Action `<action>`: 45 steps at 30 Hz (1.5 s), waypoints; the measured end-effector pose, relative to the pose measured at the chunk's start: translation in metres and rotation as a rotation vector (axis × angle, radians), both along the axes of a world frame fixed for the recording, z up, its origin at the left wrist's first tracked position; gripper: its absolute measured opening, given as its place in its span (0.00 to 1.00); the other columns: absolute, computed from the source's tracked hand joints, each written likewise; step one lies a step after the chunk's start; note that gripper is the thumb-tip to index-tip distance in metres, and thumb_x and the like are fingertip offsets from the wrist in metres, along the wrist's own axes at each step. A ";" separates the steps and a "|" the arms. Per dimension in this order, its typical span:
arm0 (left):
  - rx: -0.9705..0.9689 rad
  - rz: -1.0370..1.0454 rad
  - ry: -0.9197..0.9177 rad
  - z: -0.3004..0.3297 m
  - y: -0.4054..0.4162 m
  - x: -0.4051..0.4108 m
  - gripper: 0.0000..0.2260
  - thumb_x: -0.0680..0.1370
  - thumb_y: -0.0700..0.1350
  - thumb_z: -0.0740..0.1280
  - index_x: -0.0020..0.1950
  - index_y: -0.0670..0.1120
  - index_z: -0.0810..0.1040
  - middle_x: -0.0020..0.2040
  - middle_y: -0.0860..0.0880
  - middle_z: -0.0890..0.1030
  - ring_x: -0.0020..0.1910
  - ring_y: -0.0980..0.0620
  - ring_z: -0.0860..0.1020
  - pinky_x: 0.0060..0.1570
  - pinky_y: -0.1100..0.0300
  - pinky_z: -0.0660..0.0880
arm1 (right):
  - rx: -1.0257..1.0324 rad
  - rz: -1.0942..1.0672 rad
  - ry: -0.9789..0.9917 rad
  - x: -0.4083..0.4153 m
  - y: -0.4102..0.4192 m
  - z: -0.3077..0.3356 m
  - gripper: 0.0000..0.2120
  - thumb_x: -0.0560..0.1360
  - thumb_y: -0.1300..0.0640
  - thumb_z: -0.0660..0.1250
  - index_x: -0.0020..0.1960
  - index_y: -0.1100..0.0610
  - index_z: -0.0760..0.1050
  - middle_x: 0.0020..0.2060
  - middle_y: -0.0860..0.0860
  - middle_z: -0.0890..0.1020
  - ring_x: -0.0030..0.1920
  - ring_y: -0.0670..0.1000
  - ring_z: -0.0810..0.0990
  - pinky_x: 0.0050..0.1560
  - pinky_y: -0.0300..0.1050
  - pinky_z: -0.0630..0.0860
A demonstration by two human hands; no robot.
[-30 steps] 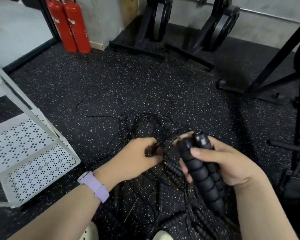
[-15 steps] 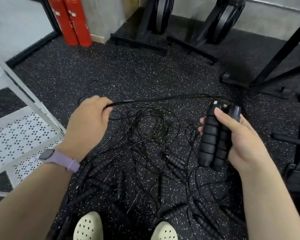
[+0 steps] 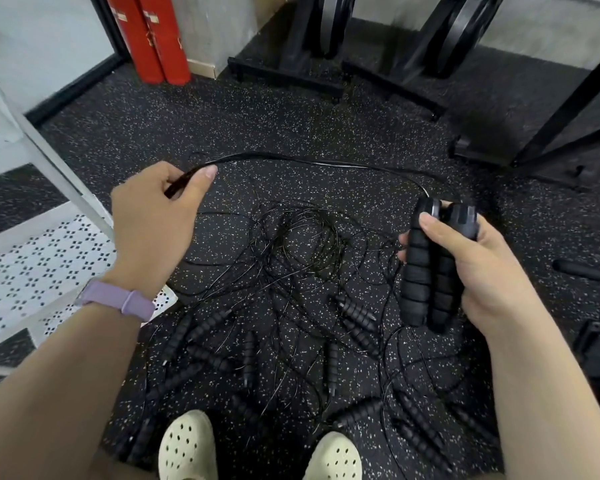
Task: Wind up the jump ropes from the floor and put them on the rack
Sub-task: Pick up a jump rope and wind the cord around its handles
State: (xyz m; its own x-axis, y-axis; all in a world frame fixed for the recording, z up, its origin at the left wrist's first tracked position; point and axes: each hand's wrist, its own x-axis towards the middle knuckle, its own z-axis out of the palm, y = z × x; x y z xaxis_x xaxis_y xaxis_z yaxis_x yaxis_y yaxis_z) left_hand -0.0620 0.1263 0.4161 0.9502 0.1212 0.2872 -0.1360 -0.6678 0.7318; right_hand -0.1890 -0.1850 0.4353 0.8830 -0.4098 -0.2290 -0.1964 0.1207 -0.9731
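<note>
Clasping two ribbed handles upright, the right hand is clenched. The left hand pinches their black cord.

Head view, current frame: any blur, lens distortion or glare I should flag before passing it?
Head view: wide-angle bending shows in the white rack frame, slanting at the left edge; left hand and the cord it pinches are slightly motion-blurred; right hand and the two handles are sharper; lighting is even, without harsh glare; thin black cords blend into the speckled floor.
</note>
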 end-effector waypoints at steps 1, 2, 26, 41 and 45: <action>0.003 0.004 0.006 0.000 0.000 0.000 0.23 0.79 0.66 0.66 0.39 0.46 0.77 0.32 0.48 0.77 0.31 0.51 0.71 0.34 0.54 0.67 | -0.002 0.010 0.016 0.001 0.000 -0.002 0.08 0.77 0.55 0.73 0.54 0.53 0.77 0.46 0.58 0.88 0.42 0.56 0.87 0.40 0.48 0.83; 0.009 0.013 0.008 0.000 0.000 -0.001 0.24 0.79 0.65 0.66 0.38 0.46 0.76 0.32 0.49 0.76 0.31 0.51 0.70 0.33 0.55 0.66 | -0.008 0.021 0.033 0.001 0.000 -0.003 0.08 0.77 0.55 0.73 0.55 0.53 0.77 0.46 0.59 0.88 0.43 0.57 0.87 0.41 0.50 0.84; 0.620 -0.159 0.281 -0.028 0.002 -0.001 0.10 0.84 0.42 0.60 0.43 0.44 0.70 0.35 0.43 0.76 0.38 0.38 0.76 0.43 0.48 0.72 | -0.226 0.270 0.195 0.005 0.018 -0.014 0.09 0.76 0.52 0.76 0.55 0.50 0.81 0.46 0.54 0.88 0.49 0.59 0.87 0.53 0.58 0.84; -0.158 -0.679 0.355 -0.001 -0.061 -0.035 0.17 0.88 0.50 0.52 0.73 0.61 0.73 0.71 0.66 0.73 0.62 0.73 0.71 0.69 0.69 0.64 | 0.065 0.513 0.280 0.006 0.058 -0.005 0.12 0.77 0.55 0.74 0.57 0.58 0.77 0.48 0.63 0.86 0.42 0.58 0.86 0.42 0.51 0.84; -0.213 -0.739 0.377 -0.004 -0.075 -0.039 0.19 0.88 0.52 0.51 0.60 0.52 0.83 0.56 0.60 0.84 0.59 0.63 0.79 0.64 0.62 0.70 | 0.111 0.557 0.272 0.005 0.064 -0.001 0.09 0.77 0.57 0.73 0.55 0.56 0.75 0.45 0.61 0.87 0.41 0.57 0.85 0.45 0.52 0.84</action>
